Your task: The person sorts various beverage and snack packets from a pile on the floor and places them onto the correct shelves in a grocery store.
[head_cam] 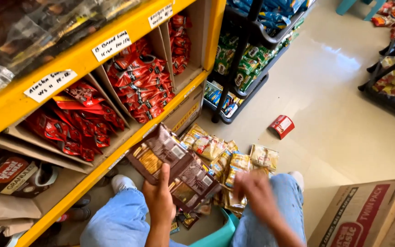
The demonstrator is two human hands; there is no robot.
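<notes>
My left hand (pixel 160 197) has its grip closed on a strip of brown sachets (pixel 173 165), thumb pressed up across the front, and the strip fans out slantwise just in front of the yellow shelf (pixel 115 41). My right hand (pixel 258 197) is blurred, just right of the strip and over a pile of gold sachets (pixel 227 158) on the floor (pixel 339 119); I cannot tell whether its grip has hold of anything or how far open it is. The pile lies past the strip, away from the shelf. In the shelf's cardboard bins sit red packets (pixel 138 84), up and left of the strip. A small red box (pixel 282 126) lies on the floor beyond the pile. A cardboard carton (pixel 362 215) stands well right of the strip, beside my knee. A black wire rack (pixel 248 50) of green packets stands just past the shelf's end.
</notes>
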